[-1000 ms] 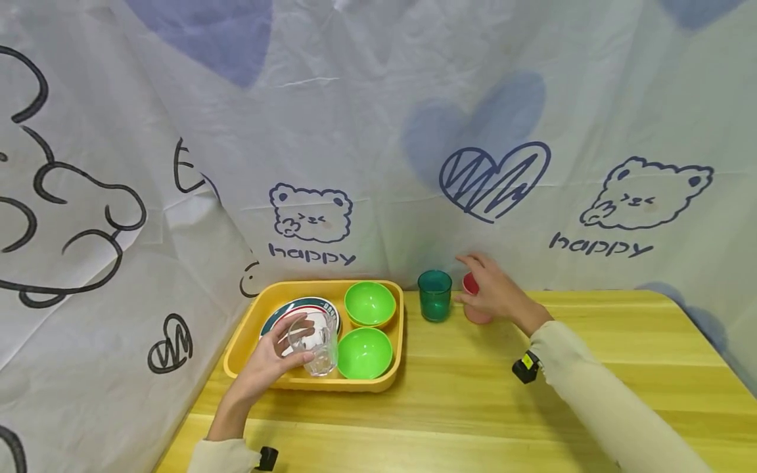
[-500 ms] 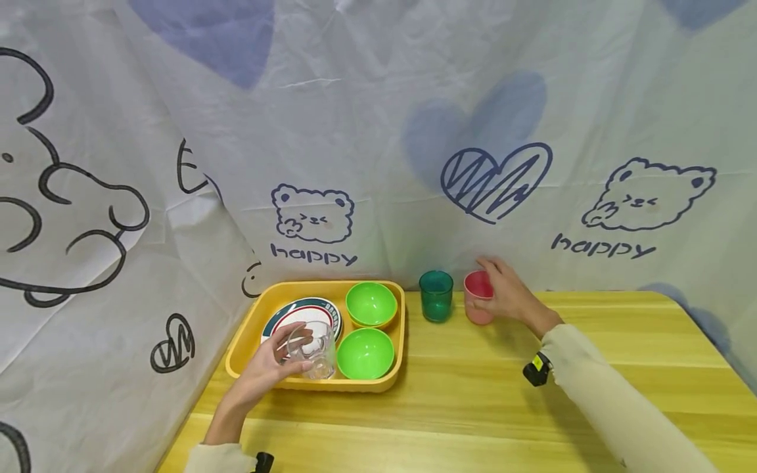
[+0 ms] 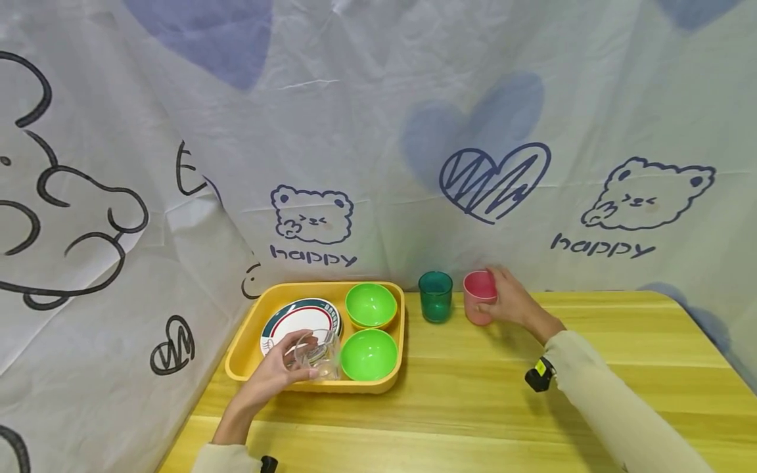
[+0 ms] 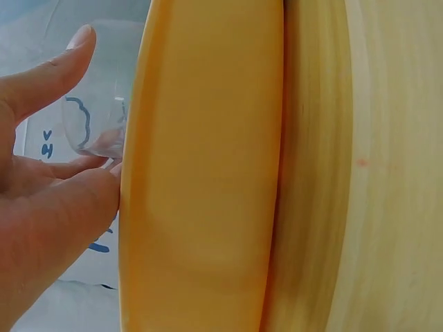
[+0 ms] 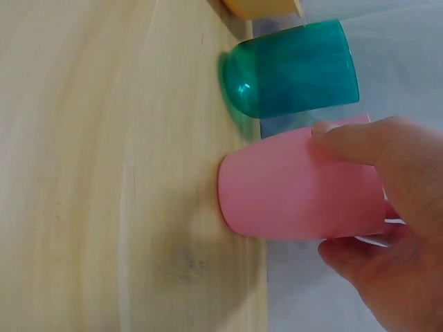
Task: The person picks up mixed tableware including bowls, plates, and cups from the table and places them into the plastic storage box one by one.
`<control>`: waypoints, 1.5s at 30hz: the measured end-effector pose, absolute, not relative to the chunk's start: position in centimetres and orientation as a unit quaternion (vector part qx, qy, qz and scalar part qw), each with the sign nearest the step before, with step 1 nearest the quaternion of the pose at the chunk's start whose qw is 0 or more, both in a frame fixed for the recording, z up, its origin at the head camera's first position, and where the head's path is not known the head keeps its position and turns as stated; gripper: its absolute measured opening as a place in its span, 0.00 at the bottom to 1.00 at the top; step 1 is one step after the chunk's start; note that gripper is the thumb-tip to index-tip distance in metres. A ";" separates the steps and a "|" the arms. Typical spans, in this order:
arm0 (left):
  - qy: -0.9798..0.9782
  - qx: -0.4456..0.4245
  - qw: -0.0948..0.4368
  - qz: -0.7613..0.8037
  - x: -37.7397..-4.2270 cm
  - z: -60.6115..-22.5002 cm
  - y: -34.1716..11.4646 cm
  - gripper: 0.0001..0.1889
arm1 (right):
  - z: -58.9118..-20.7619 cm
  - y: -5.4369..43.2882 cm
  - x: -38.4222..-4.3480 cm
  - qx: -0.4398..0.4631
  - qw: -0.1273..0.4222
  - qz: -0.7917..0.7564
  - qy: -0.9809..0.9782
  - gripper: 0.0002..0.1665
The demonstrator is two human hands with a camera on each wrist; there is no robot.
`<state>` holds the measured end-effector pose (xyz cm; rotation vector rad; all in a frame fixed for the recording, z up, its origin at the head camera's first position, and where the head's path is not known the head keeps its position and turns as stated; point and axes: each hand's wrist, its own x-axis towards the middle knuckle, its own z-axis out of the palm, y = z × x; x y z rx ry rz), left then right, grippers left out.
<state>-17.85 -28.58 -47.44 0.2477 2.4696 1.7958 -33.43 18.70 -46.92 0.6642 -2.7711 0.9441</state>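
Observation:
In the head view my left hand [image 3: 276, 365] grips a clear glass [image 3: 319, 360] by its side, low over the front of the yellow tray [image 3: 236, 358]. The left wrist view shows the thumb along the glass [image 4: 104, 83], whose base is hidden behind the tray wall. My right hand [image 3: 516, 303] holds a pink cup [image 3: 478, 303] that stands upright on the table. Seen from the right wrist, the thumb presses one side of the cup and a finger lies on the opposite side. A green transparent cup [image 3: 435, 299] stands just left of it, untouched.
Inside the tray lie stacked plates [image 3: 307, 312] with a dark green and red rim. Two green bowls [image 3: 369, 355] sit at its right, the rear one on a yellow bowl. A printed cloth [image 3: 390, 217] hangs along the back edge of the wooden table [image 3: 461, 414].
My right hand has shifted right and down from above the pink cup to close around its side. The left hand, with the clear glass, has moved slightly right and lower.

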 end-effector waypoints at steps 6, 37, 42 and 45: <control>0.811 0.094 0.045 0.576 -18.1 -47.6 -28.7 0.42 | -47.1 19.0 -33.1 0.216 0.082 0.332 -0.915 0.50; 0.810 0.127 -0.045 0.571 -19.2 -45.1 -27.8 0.38 | -45.6 21.4 -27.6 0.178 0.139 0.424 -0.877 0.53; 0.798 0.138 -0.062 0.584 -19.4 -44.0 -26.6 0.38 | -44.9 21.0 -26.3 0.174 0.131 0.445 -0.868 0.54; 0.790 0.158 -0.067 0.589 -19.6 -43.3 -25.9 0.39 | -44.4 20.8 -25.6 0.170 0.130 0.452 -0.866 0.55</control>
